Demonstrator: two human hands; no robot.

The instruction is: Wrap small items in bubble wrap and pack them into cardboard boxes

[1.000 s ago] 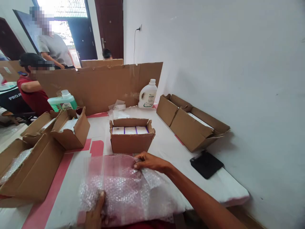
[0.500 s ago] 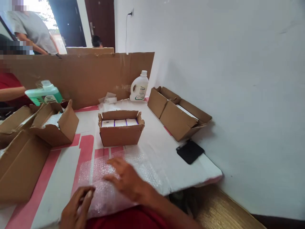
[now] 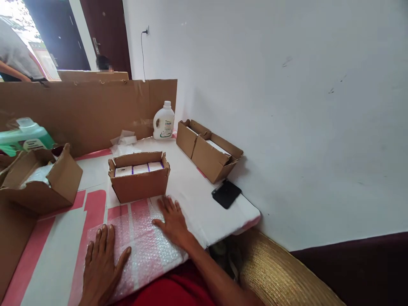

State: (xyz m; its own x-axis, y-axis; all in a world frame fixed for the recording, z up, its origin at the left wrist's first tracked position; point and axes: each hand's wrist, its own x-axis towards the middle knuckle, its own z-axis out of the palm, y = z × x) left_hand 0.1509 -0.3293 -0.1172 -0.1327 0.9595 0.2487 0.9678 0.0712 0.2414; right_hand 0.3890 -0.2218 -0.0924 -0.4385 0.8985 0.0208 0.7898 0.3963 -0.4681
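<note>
Nearest to me, my left hand (image 3: pixel 102 265) lay flat and open on the near left part of the bubble wrap sheet (image 3: pixel 145 246), fingers spread, gripping nothing. My right hand (image 3: pixel 172 221) pressed down just as flat and open on the sheet's far right part, also holding nothing. The sheet itself lay spread on the white and pink table surface (image 3: pixel 204 204), its near edge hanging at the table's edge above my red clothing.

I judged the sheet the weak point: pinned only by two palms, it could slide off toward my lap if either one lifted, since so much of it sat at the brink. It could also bunch or crease under uneven pressure.

Just beyond my right fingertips stood the small open cardboard box (image 3: pixel 139 178) with white packs in a row inside. It was close enough that a forward push of the wrap might nudge it.

To the right, the black phone (image 3: pixel 226 194) lay near the table's corner, where a knock could send it over the edge.

Farther off were the pair of open cartons (image 3: pixel 208 151) by the wall, the white detergent jug (image 3: pixel 163 121), the green bottle (image 3: pixel 25 137) on the left, and the cardboard partition (image 3: pixel 89 110).
</note>
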